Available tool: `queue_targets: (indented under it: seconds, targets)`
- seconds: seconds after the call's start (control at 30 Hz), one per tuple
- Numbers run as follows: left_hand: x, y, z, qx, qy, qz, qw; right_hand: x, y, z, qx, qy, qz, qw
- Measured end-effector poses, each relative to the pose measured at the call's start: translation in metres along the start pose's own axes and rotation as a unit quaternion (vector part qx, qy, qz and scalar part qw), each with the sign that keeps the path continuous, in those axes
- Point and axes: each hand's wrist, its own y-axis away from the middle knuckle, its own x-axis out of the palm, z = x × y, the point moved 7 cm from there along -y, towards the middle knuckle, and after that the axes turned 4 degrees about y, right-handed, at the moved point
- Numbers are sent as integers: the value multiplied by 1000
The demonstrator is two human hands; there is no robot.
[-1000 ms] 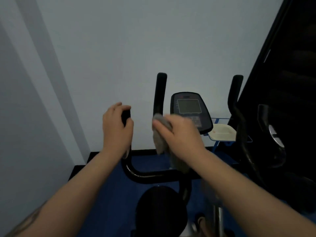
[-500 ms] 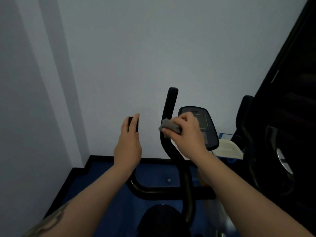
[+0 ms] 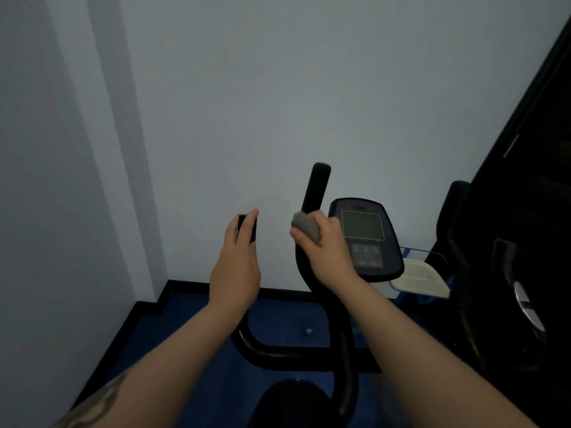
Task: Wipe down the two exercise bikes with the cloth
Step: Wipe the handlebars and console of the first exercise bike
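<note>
R hand (image 3: 324, 242) grips grey cloth (image 3: 306, 227) round upright handlebar (image 3: 315, 193), now higher vs 1 s ago. L hand (image 3: 238, 267) has opened, fingers flat on left grip (image 3: 247, 227). Bar top unwiped; console (image 3: 364, 239) beside R hand.

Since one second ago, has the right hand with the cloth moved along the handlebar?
Yes. The right hand holding the cloth has climbed the upright handlebar grip, from level with the console's keypad to level with its screen.

Head camera, single view: worn high, facing forward and down. Close above the exercise bike handlebars (image 3: 315, 193). Pale wall (image 3: 278, 88) fills the upper frame.
</note>
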Motion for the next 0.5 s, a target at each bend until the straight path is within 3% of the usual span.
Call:
queue_targets:
  seconds: [0.17, 0.33, 0.4, 0.5]
  targets:
    - [2, 0, 2, -2, -5, 2, 1000, -1, 18, -3, -58, 74, 114, 989]
    - [1, 0, 2, -8, -6, 4, 1000, -9, -21, 19, -13, 132, -36, 991]
    - [0, 1, 1, -8, -6, 8, 1000, 5, -9, 23, -32, 233, -36, 971]
    - [0, 1, 1, -7, 1, 11, 1000, 18, 23, 23, -118, 315, 37, 941]
